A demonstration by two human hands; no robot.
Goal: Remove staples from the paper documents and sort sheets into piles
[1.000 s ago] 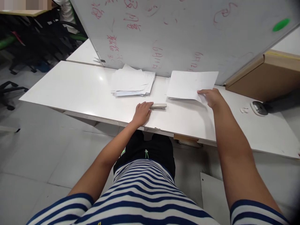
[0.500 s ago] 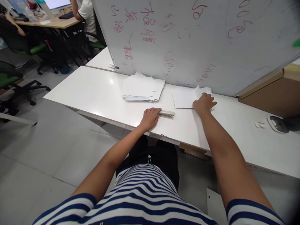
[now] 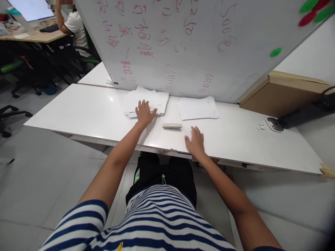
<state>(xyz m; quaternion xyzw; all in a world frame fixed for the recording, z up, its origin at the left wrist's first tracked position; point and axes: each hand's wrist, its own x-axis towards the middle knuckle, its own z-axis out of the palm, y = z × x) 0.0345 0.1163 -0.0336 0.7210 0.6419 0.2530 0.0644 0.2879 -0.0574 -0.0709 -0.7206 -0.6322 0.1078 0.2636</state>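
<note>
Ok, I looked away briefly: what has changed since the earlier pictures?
The left hand has come off the stapler and moved left, over to the bigger paper pile. The right hand has let go of the sheet it held and drawn back from the smaller pile towards the table's near edge. The stapler and both piles look unmoved.

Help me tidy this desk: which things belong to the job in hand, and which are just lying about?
Likely in the job:
left paper stack, beneath the left hand
stapler
right paper stack

Probably lying about:
cardboard box
small white object
</note>
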